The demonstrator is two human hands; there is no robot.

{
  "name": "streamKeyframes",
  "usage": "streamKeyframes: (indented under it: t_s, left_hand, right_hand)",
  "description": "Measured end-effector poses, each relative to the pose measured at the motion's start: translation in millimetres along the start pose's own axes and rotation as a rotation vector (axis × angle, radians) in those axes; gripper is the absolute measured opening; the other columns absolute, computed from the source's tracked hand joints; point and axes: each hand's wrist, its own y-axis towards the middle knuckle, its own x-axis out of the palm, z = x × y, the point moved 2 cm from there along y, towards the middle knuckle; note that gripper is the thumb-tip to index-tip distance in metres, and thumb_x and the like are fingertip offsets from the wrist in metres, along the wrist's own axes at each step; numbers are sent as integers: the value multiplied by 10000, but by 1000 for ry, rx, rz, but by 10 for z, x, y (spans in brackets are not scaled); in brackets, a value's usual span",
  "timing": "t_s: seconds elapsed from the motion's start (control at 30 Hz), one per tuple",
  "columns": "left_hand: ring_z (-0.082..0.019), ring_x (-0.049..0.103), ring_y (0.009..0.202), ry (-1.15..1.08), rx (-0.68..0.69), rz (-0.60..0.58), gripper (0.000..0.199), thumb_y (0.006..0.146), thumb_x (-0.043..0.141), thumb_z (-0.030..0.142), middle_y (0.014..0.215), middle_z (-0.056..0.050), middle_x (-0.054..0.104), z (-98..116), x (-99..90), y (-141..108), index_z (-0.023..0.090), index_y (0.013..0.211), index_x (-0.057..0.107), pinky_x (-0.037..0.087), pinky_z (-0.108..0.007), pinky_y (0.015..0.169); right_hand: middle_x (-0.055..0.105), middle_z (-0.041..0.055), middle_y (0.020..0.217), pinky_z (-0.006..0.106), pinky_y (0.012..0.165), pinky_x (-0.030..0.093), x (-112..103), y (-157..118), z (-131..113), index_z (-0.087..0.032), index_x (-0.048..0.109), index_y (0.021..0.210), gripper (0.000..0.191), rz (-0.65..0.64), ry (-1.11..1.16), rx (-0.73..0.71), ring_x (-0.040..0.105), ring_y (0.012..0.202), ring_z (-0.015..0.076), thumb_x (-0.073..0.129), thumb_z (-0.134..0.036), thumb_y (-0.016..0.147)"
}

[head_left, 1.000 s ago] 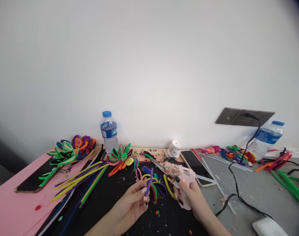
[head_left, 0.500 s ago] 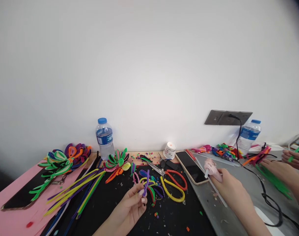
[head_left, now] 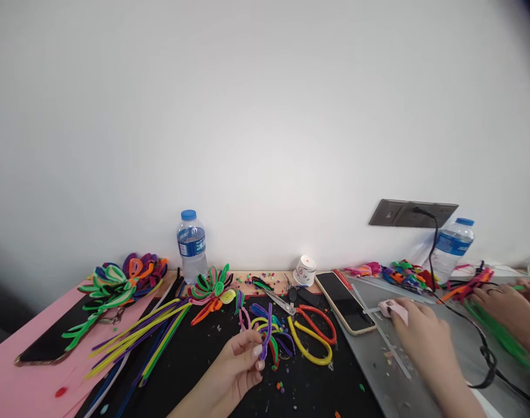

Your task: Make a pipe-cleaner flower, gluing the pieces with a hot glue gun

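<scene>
My left hand (head_left: 241, 371) pinches a purple pipe cleaner (head_left: 267, 334), bent into a narrow upright loop, between thumb and fingertips. Just behind it on the black mat lie several multicoloured pipe-cleaner loops (head_left: 282, 337). Over the grey surface on the right, my right hand (head_left: 421, 337) is closed around a small pink glue gun (head_left: 393, 310), part of which the fingers hide. A whitish stick shows at the gun's left end, close to the phone (head_left: 345, 302). Scissors (head_left: 314, 331) with red and yellow handles lie spread between my two hands.
Loose pipe cleaners (head_left: 138, 334) and finished pipe-cleaner flowers (head_left: 215, 290) lie on the left. A water bottle (head_left: 192, 247) and a paper cup (head_left: 305, 270) stand by the wall. A black cable (head_left: 458, 316) crosses the right side, near another person's hands (head_left: 502, 302).
My right hand has turned the glue gun from tilted up to lower and flatter over the grey surface. The left hand keeps its pinch. The other person's hands have come closer together.
</scene>
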Motion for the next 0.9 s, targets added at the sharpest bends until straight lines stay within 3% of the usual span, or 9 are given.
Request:
streamKeyframes:
  t_s: [0.07, 0.17, 0.23, 0.3, 0.4, 0.57, 0.9]
  left_hand:
    - [-55, 512, 504, 34, -20, -11, 202, 563, 796, 172, 572, 29, 538, 2, 16, -19, 141, 683, 637, 448, -158, 497]
    - [-54, 500, 489, 81, -25, -40, 204, 562, 797, 184, 552, 22, 547, 7, 34, -38, 134, 666, 628, 435, -158, 493]
    - [-58, 494, 478, 108, -30, -56, 207, 566, 794, 196, 530, 16, 556, 9, 42, -42, 134, 665, 623, 432, -165, 492]
    - [-62, 491, 473, 131, -33, -52, 200, 575, 788, 198, 521, 14, 560, 13, 45, -39, 136, 669, 622, 434, -175, 498]
    - [-65, 501, 488, 154, -26, -18, 176, 584, 779, 178, 533, 19, 561, 16, 37, -26, 135, 668, 630, 440, -182, 514]
    - [-71, 520, 526, 156, -10, 0, 146, 598, 767, 165, 564, 12, 575, -2, 2, 6, 131, 677, 649, 450, -186, 550]
    - [-76, 558, 566, 89, 61, 106, 131, 613, 760, 144, 606, -3, 613, -7, -86, 67, 122, 704, 669, 492, -193, 604]
  right_hand:
    - [636, 139, 867, 365, 661, 442, -21, -117, -404, -149, 622, 931, 297, -127, 394, -46, 581, 749, 270, 422, -308, 779]
    - [618, 53, 746, 222, 432, 327, 119, -398, -1089, -163, 632, 918, 305, -615, 983, -90, 448, 485, 122, 495, -404, 790]
    - [588, 26, 728, 188, 388, 221, 231, -580, -1447, -151, 632, 902, 312, -868, 1260, -55, 332, 428, 63, 528, -422, 789]
    - [544, -2, 664, 184, 390, 205, 308, -692, -1666, -147, 622, 909, 312, -966, 1469, 4, 316, 440, 58, 585, -419, 760]
    - [474, -39, 559, 190, 394, 183, 360, -737, -1776, -141, 612, 813, 297, -991, 1610, 78, 299, 435, 55, 667, -408, 696]
    - [418, -72, 497, 194, 393, 140, 385, -705, -1707, -160, 548, 685, 237, -924, 1676, 121, 238, 409, 43, 713, -329, 667]
    - [541, -21, 646, 180, 417, 228, 385, -731, -1591, -152, 573, 676, 171, -858, 1578, 26, 345, 453, 47, 704, -263, 684]
